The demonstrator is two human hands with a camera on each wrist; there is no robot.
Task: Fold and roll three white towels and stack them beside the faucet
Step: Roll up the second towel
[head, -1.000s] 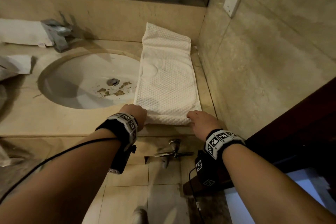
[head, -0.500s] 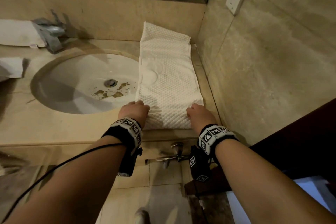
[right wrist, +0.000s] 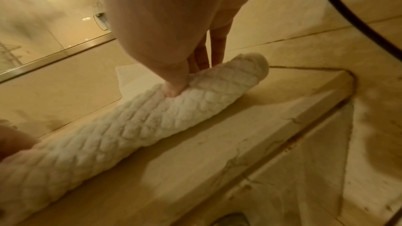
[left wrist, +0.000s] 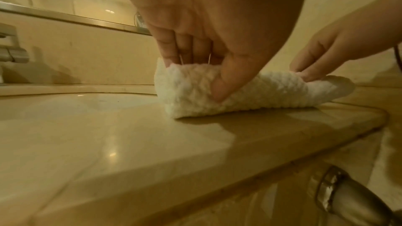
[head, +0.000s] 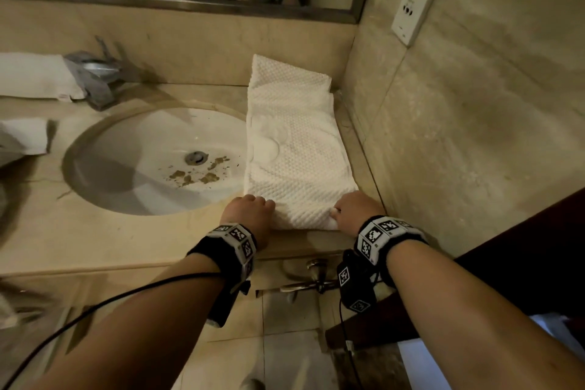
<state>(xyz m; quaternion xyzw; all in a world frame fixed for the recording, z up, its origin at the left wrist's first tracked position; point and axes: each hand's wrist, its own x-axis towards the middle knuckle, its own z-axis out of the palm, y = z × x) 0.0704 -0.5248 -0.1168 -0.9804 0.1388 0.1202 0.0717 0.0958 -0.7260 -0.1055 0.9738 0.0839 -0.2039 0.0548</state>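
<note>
Nearest to you, your left hand (head: 250,210) and right hand (head: 354,210) sit at the front edge of the surface (head: 95,241), one at each end of the started roll. Both grip the towel (head: 294,149): on each hand the thumb presses the near face of the roll while the fingers (left wrist: 185,47) curl over its top. The roll is thin, only a turn or so of cloth by the look of it.

Beyond your hands, most of the towel lies flat as a long folded strip, running away from you along the right of the sink (head: 152,161) to the back wall, where its far end turns up against the stone. So the folding of this towel looks done and the rolling is barely begun.

Farther off, to the left of the faucet (head: 91,79), a white rolled shape (head: 31,76) lies against the back wall, probably a finished towel, though it is cut off at the frame edge. Another white piece (head: 25,136) at the left edge is too cropped to identify. You cannot tell from here how many towels are finished.
</note>
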